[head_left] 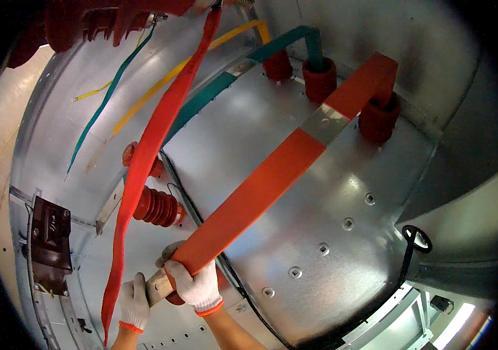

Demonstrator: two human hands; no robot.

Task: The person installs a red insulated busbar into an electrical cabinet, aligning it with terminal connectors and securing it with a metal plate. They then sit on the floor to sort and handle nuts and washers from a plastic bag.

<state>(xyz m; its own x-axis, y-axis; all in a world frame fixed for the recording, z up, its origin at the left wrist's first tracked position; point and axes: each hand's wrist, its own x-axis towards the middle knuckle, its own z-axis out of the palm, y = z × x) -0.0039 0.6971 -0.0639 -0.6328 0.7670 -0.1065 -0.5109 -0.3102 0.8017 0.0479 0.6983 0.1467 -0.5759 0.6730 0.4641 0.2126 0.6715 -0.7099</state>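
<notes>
Red busbar (260, 192) | right hand (197, 284) grip closed on its end | left hand (134, 303) closed on end

This is the inside of an electrical switchgear cabinet, in an industrial plant or assembly workshop. The walls and the large panel (295, 192) are bare galvanised sheet steel, punched with rows of square mounting holes (323, 249). Flat busbars sleeved in colour run across it: a red busbar (260, 192), a green busbar (214, 93) and a yellow busbar (161, 87). They meet dark red bushings (319, 79) set in the panel, and a ribbed red insulator (157, 206) stands off the wall. A dark brown moulded block (49, 239) is bolted to the steel frame at the left.
</notes>
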